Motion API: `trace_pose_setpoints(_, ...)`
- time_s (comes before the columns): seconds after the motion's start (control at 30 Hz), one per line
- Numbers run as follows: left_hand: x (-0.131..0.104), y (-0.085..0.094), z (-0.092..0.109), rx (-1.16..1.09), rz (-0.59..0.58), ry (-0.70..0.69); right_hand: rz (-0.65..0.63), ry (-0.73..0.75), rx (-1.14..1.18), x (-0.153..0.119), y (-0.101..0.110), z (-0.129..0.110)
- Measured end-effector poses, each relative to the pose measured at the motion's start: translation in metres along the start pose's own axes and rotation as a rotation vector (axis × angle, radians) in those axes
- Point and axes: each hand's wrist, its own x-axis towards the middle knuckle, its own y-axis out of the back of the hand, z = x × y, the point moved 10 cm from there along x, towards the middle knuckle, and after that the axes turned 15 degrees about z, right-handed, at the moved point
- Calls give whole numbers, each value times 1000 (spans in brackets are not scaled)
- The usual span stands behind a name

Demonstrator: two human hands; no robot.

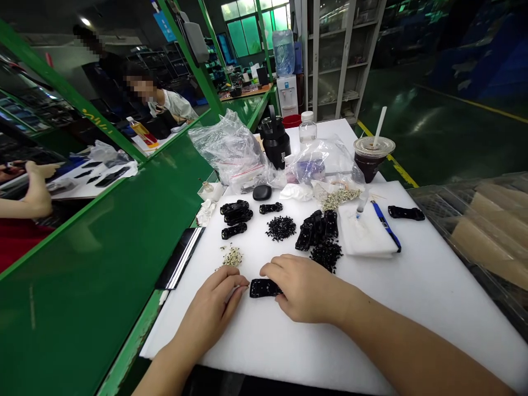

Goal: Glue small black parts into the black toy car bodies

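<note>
A black plastic part lies flat on the white table top. My right hand closes round its right end, fingers over the far side and thumb at the near side. At its left end is my left hand, with thumb and fingertips pinched together; whatever they hold is too small to make out. Just beyond my left hand sits a small pile of pale pieces. Farther back are a heap of tiny black pieces, another black heap and stacked black parts.
Plastic bags, a black bottle and a drink cup stand at the back. A blue pen-like tool lies beside white cloth. A green partition runs along the left, with other people beyond it.
</note>
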Motion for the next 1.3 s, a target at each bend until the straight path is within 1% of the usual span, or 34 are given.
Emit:
trace_pose_setpoints(0.1, -1, -4, 0, -3, -2, -14, 4, -13, 5, 1, 3, 1)
trace_pose_setpoints(0.27, -3, -4, -2, -22, 55, -35, -9, -29, -9, 2, 5, 0)
trace_pose_setpoints(0.5, -3, -4, -6, 0, 62, -40, 3, -30, -6, 1, 4, 1)
trace_pose_setpoints(0.67, 2, 1, 3, 41, 92, -95, 13, -24, 2, 0, 3, 1)
trace_pose_setpoints(0.9, 6, 4, 16, 114, 97, -175, 25, -12, -1, -1, 3, 1)
trace_pose_setpoints(1.13, 7, 0, 20, 141, 67, -216, 17, -11, -21, 0, 4, 1)
trace_pose_setpoints(1.3, 7, 1, 23, 176, 55, -246, 5, -20, -25, 0, 3, 1)
